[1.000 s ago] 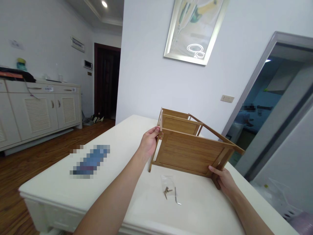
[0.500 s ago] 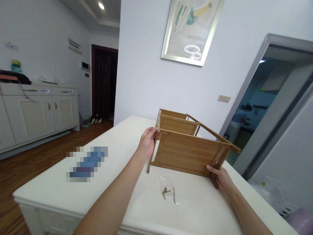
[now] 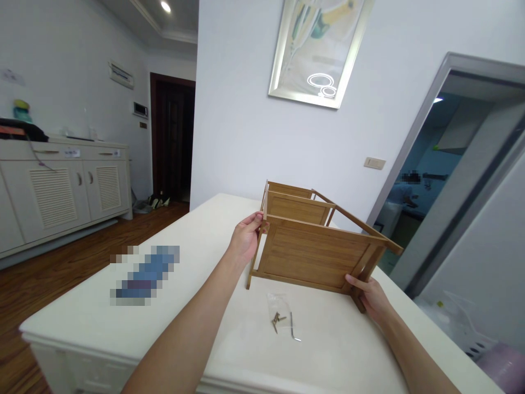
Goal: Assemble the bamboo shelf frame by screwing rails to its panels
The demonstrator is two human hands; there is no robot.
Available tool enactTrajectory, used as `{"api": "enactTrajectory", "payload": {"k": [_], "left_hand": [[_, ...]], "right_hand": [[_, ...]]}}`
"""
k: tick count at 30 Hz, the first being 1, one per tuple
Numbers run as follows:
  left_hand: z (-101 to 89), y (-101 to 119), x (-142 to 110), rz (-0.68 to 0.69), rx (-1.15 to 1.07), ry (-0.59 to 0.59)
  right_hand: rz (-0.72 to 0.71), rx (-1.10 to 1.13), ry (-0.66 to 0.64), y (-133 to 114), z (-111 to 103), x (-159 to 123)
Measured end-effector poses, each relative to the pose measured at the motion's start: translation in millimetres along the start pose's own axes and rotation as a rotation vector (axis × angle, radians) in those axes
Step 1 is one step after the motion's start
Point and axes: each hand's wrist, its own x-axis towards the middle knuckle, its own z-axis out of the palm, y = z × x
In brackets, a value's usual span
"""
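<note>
A brown wooden shelf rack (image 3: 314, 254) lies on its side on the white table (image 3: 197, 246), its panels standing upright one behind another. My left hand (image 3: 246, 236) is closed around the rack's left upright, thumb and fingers pinching it near the top corner. At the lower right corner, my right hand (image 3: 371, 295) grips the leg and panel edge, its thumb lying on the panel's face. In front of the rack lie several brass-coloured screws (image 3: 276, 320) by a clear plastic bag (image 3: 279, 301). Beside them is an L-shaped hex key (image 3: 292, 328).
A pixelated blue item (image 3: 145, 276) lies on the table's left part. The wall with a framed picture (image 3: 320, 54) rises behind. A white cabinet (image 3: 61, 186) stands at left. Through the doorway at right a person (image 3: 402, 197) is partly visible; a white basket (image 3: 463, 323) stands below.
The view has shifted very slightly. Both hands keep their hold on the shelf rack, and the screws, bag and hex key lie where they were.
</note>
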Motion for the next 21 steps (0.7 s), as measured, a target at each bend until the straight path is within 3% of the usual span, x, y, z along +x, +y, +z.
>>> {"api": "enactTrajectory", "payload": {"k": [13, 21], "left_hand": [[8.3, 1.7, -4.7, 0.018, 0.059, 0.083], [3.7, 4.0, -3.3, -0.007, 0.053, 0.037]], "right_hand": [[0.005, 0.009, -0.009, -0.3, -0.6, 0.4], [-0.011, 0.022, -0.013, 2.3, -1.1, 0.7]]}}
